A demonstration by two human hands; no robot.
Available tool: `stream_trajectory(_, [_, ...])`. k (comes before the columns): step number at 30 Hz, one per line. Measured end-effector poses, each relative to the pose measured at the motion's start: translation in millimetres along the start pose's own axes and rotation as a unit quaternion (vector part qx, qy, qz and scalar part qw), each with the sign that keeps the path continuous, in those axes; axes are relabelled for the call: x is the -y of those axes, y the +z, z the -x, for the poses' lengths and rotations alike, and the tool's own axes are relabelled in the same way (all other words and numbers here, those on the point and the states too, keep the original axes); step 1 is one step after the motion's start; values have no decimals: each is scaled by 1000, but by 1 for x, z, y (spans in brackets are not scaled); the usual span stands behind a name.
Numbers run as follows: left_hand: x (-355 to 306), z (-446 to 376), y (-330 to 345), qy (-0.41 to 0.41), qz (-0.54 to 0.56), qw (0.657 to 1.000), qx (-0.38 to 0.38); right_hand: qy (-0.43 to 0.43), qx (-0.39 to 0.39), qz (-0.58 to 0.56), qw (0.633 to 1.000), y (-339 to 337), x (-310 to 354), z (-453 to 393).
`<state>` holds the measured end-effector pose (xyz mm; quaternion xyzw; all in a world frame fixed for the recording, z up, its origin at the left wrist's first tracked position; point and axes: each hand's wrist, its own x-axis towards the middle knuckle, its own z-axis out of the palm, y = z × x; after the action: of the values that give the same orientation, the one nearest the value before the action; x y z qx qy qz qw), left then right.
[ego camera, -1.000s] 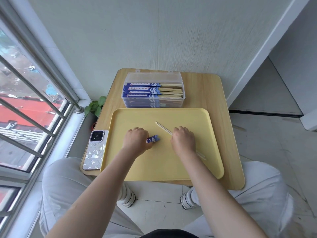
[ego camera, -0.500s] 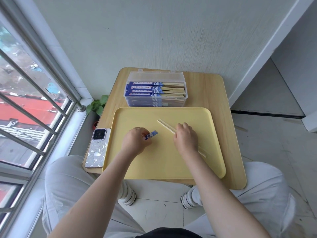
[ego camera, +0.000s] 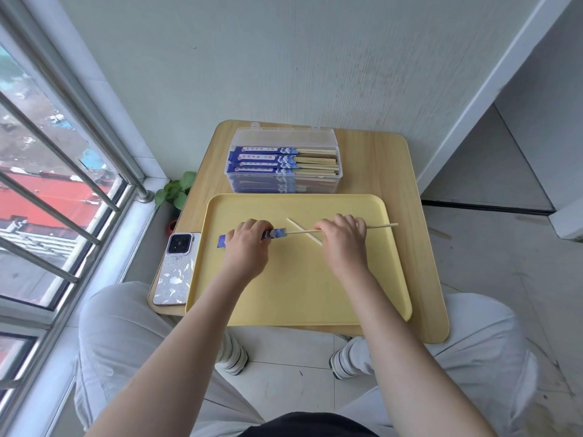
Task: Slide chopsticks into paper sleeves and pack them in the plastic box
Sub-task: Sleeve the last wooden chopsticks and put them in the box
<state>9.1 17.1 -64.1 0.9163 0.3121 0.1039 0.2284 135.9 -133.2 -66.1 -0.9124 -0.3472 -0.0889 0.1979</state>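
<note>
Over the tray, both hands: the left hand [ego camera: 247, 244] has its fingers curled round a blue paper sleeve [ego camera: 273, 233], gripping it; the right hand [ego camera: 342, 238] has its fingers curled round a chopstick [ego camera: 381, 226], gripping it
Held chopstick: lies level, left to right; its left tip meets the sleeve's open right end; whether it is inside yet cannot be told; its right end sticks out past the right hand toward the tray's right rim
Second chopstick: a loose chopstick [ego camera: 298, 227] lies slanted on the tray, crossing under the held one; its lower end is hidden by the right hand
Yellow tray [ego camera: 293, 294]: shallow, raised rim; holds only the loose chopstick; bare surface across its near half
Plastic box [ego camera: 284, 162]: clear, lid open at the back; stands just beyond the tray's far rim; filled with sleeved chopsticks [ego camera: 284, 159] in layers, blue sleeves left, bare wood ends right
Table [ego camera: 407, 171]: pale wood, rounded corners; bare strip right of the tray and box
Phone [ego camera: 176, 269]: lies against the tray's left rim, at the table's left edge
Surroundings: a barred window [ego camera: 63, 184] on the left; a small green plant [ego camera: 176, 192] by the sill
</note>
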Motion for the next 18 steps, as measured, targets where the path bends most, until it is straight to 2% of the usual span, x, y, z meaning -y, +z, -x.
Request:
stream_trajectory(5, [-20, 9, 5, 61, -3, 998, 20, -69, 2, -28, 997, 0, 20, 0])
stream_trajectory(9, [-25, 11, 7, 35, 43, 998, -2, -107, -6, -38, 994, -9, 33, -1])
stream_trajectory(12, [-23, 9, 4, 11, 113, 993, -10, -123, -72, -45, 989, -17, 36, -5])
stream_trajectory(16, [-24, 1, -10, -45, 219, 974, -40, -60, -229, -97, 967, -37, 43, -7])
stream_trajectory(18, [-23, -4, -18, -91, 297, 949, -48, -15, -239, -87, 967, -34, 38, -6])
